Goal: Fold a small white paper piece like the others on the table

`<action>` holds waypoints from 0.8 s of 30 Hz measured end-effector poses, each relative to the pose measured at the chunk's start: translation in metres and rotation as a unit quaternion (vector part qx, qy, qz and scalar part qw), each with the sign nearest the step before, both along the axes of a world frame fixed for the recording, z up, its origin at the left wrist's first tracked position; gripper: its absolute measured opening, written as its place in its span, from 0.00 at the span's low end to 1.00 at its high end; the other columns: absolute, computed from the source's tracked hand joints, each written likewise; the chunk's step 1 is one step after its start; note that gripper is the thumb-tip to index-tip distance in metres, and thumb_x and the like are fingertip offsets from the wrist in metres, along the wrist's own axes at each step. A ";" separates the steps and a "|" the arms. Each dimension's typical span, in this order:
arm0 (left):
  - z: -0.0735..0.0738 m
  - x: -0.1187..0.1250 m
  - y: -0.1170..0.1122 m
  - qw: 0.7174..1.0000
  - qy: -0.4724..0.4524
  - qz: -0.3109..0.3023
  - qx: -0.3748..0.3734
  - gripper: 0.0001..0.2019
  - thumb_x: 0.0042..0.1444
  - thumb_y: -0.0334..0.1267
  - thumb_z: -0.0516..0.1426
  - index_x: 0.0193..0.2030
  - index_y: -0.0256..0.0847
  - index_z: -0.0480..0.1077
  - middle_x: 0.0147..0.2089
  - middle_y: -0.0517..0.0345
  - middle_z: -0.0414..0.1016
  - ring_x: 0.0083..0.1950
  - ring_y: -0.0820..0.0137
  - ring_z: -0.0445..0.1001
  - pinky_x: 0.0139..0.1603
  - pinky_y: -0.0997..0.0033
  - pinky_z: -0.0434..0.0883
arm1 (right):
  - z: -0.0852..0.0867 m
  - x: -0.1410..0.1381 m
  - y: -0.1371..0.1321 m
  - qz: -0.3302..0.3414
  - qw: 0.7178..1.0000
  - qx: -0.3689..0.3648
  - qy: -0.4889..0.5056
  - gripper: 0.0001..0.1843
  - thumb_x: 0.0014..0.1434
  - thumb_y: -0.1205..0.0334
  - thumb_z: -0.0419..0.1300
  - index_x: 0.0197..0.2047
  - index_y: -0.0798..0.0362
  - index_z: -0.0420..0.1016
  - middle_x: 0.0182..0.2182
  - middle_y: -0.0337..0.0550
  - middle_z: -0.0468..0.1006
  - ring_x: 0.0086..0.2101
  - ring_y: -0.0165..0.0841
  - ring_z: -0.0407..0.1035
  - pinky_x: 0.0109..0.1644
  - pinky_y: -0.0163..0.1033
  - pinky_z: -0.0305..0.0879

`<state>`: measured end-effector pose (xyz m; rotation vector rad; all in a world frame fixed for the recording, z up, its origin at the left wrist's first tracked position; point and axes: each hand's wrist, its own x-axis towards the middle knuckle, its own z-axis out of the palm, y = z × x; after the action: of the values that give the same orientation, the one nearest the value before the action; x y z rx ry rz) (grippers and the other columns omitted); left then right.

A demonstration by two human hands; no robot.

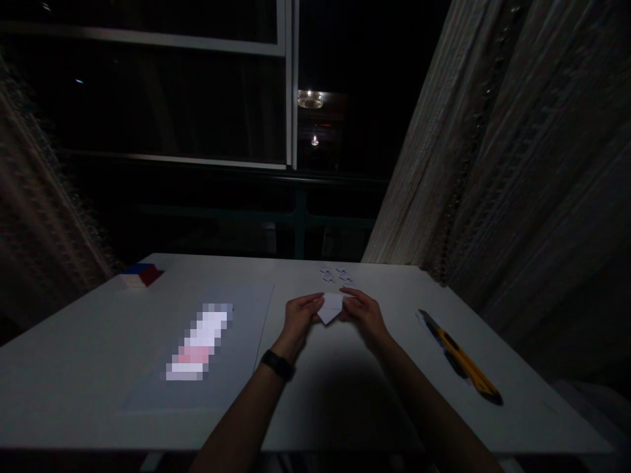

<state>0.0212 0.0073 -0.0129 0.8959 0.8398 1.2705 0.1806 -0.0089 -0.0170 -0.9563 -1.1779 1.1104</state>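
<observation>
Between my two hands is a small piece of folded white paper (pixel 330 307), its lower end coming to a point. My left hand (pixel 302 316) pinches its left edge, with a dark band around the wrist. On the opposite edge, the fingers of my right hand (pixel 363 311) are closed on the same paper. Both hands are raised a little above the white table (pixel 315 401). Just beyond them lie several small white pieces with dark marks (pixel 336 274), too dim to make out.
At right lies a yellow and black utility knife (pixel 461 361). A large pale sheet (pixel 236 387) with a pixelated bright patch lies at left. A blue, red and white block (pixel 140 274) sits at the far left corner. Curtains (pixel 419 164) flank the dark window.
</observation>
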 end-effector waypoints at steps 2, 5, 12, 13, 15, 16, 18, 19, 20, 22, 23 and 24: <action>0.001 0.000 0.000 1.000 0.010 0.001 -0.002 0.17 0.36 0.36 0.65 0.36 0.31 0.74 0.34 0.45 0.77 0.32 0.66 0.74 0.34 0.68 0.71 | -0.002 -0.002 0.001 -0.017 0.999 0.016 -0.023 0.25 0.42 0.53 0.64 0.43 0.54 0.70 0.26 0.40 0.75 0.27 0.33 0.70 0.30 0.37 0.66; 0.001 0.002 -0.001 0.998 0.051 -0.011 0.019 0.15 0.36 0.36 0.65 0.33 0.31 0.75 0.31 0.47 0.77 0.30 0.67 0.74 0.33 0.69 0.71 | -0.004 -0.006 0.001 -0.063 0.994 0.033 -0.078 0.24 0.39 0.55 0.65 0.41 0.55 0.72 0.19 0.36 0.71 0.22 0.31 0.67 0.26 0.35 0.63; -0.004 0.004 0.000 0.987 0.127 -0.032 0.095 0.15 0.40 0.40 0.62 0.35 0.33 0.75 0.33 0.48 0.77 0.33 0.64 0.74 0.36 0.67 0.69 | -0.007 -0.007 0.002 -0.082 0.987 0.056 -0.123 0.17 0.41 0.59 0.63 0.37 0.55 0.73 0.13 0.30 0.61 0.16 0.24 0.56 0.19 0.31 0.54; -0.004 0.004 0.000 0.984 0.140 -0.028 0.110 0.14 0.41 0.40 0.62 0.34 0.34 0.76 0.34 0.48 0.77 0.35 0.63 0.74 0.38 0.66 0.69 | -0.007 -0.008 0.001 -0.082 0.987 0.058 -0.129 0.17 0.41 0.59 0.63 0.36 0.55 0.73 0.12 0.29 0.60 0.15 0.24 0.54 0.19 0.31 0.53; -0.005 0.005 0.000 0.978 0.159 -0.022 0.134 0.14 0.40 0.40 0.62 0.34 0.35 0.76 0.35 0.48 0.77 0.39 0.62 0.74 0.43 0.65 0.68 | -0.006 -0.009 0.000 -0.078 0.985 0.061 -0.144 0.17 0.40 0.58 0.64 0.35 0.55 0.74 0.11 0.28 0.57 0.15 0.23 0.52 0.18 0.31 0.51; -0.005 0.005 0.000 0.977 0.162 -0.021 0.138 0.14 0.40 0.40 0.62 0.34 0.35 0.76 0.36 0.48 0.77 0.40 0.62 0.73 0.43 0.65 0.67 | -0.006 -0.010 0.000 -0.072 0.985 0.060 -0.146 0.17 0.40 0.57 0.64 0.35 0.55 0.74 0.12 0.28 0.58 0.15 0.23 0.52 0.17 0.31 0.51; -0.005 0.005 0.001 0.981 0.145 -0.017 0.124 0.14 0.39 0.40 0.62 0.34 0.35 0.76 0.36 0.47 0.77 0.39 0.62 0.73 0.43 0.65 0.67 | -0.005 -0.010 0.000 -0.051 0.989 0.051 -0.127 0.18 0.41 0.55 0.63 0.36 0.56 0.74 0.13 0.31 0.62 0.16 0.25 0.56 0.19 0.32 0.55; -0.005 0.005 0.001 0.985 0.129 -0.012 0.111 0.15 0.39 0.40 0.62 0.34 0.34 0.76 0.36 0.47 0.77 0.38 0.62 0.73 0.41 0.66 0.68 | -0.004 -0.009 -0.001 -0.038 0.993 0.044 -0.105 0.19 0.42 0.54 0.62 0.37 0.56 0.73 0.15 0.33 0.66 0.17 0.26 0.60 0.21 0.33 0.58; -0.005 0.004 0.001 0.989 0.110 -0.006 0.096 0.15 0.38 0.40 0.63 0.34 0.34 0.76 0.36 0.47 0.77 0.37 0.63 0.73 0.40 0.67 0.68 | -0.004 -0.008 -0.001 -0.028 0.996 0.038 -0.079 0.20 0.44 0.53 0.61 0.38 0.56 0.73 0.17 0.36 0.69 0.19 0.28 0.63 0.23 0.34 0.60; -0.005 0.003 0.001 0.995 0.067 0.005 0.069 0.16 0.38 0.40 0.63 0.35 0.33 0.75 0.35 0.47 0.77 0.34 0.66 0.73 0.37 0.69 0.68 | -0.003 -0.005 -0.001 -0.014 0.999 0.030 -0.032 0.20 0.46 0.52 0.60 0.40 0.55 0.72 0.22 0.40 0.73 0.23 0.30 0.67 0.27 0.36 0.63; -0.005 0.002 0.002 0.997 0.048 0.005 0.055 0.17 0.38 0.40 0.63 0.36 0.33 0.75 0.35 0.47 0.77 0.33 0.67 0.73 0.36 0.70 0.68 | -0.003 -0.004 -0.001 -0.011 0.999 0.031 -0.019 0.20 0.46 0.52 0.61 0.40 0.55 0.72 0.23 0.40 0.74 0.24 0.31 0.67 0.28 0.36 0.64; -0.005 0.001 0.002 0.999 0.033 0.001 0.039 0.18 0.39 0.40 0.63 0.37 0.33 0.75 0.35 0.47 0.77 0.33 0.68 0.73 0.34 0.71 0.68 | -0.002 -0.004 -0.001 -0.007 0.999 0.034 -0.014 0.19 0.45 0.53 0.61 0.40 0.54 0.73 0.23 0.40 0.74 0.24 0.30 0.67 0.28 0.36 0.64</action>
<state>0.0221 0.0091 -0.0181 1.0044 0.8469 1.2892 0.1767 -0.0102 -0.0194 -0.9283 -1.2219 1.0424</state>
